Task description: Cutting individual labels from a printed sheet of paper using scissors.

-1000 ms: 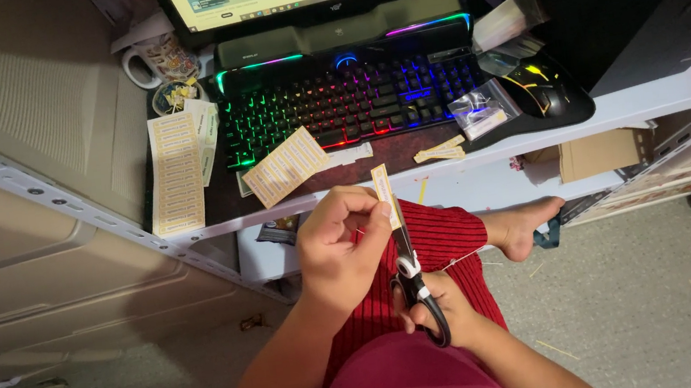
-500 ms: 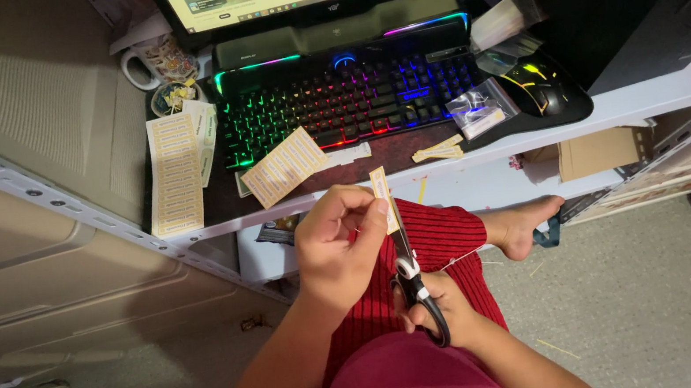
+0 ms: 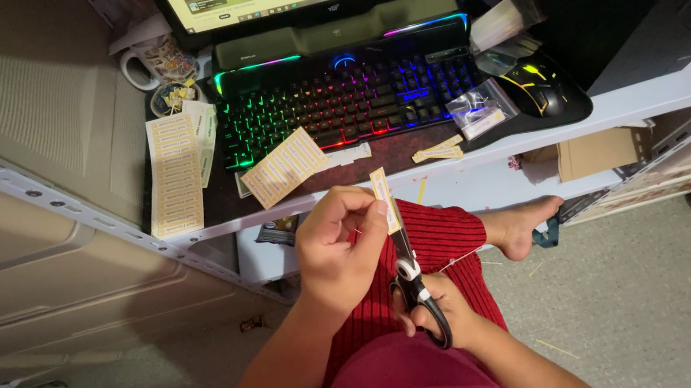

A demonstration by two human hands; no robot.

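The counter (image 3: 534, 138) carries a lit keyboard (image 3: 347, 100), the landmark here. Left of the keyboard lies a long label sheet (image 3: 174, 174); a smaller label sheet (image 3: 284, 166) rests at its front edge. Below the keyboard, over the lap, the left hand (image 3: 337, 253) has its fingers clamped on a narrow paper strip (image 3: 384, 200), held upright. The right hand (image 3: 437, 315) grips black-handled scissors (image 3: 416, 287), fingers closed through the loops, blades at the strip.
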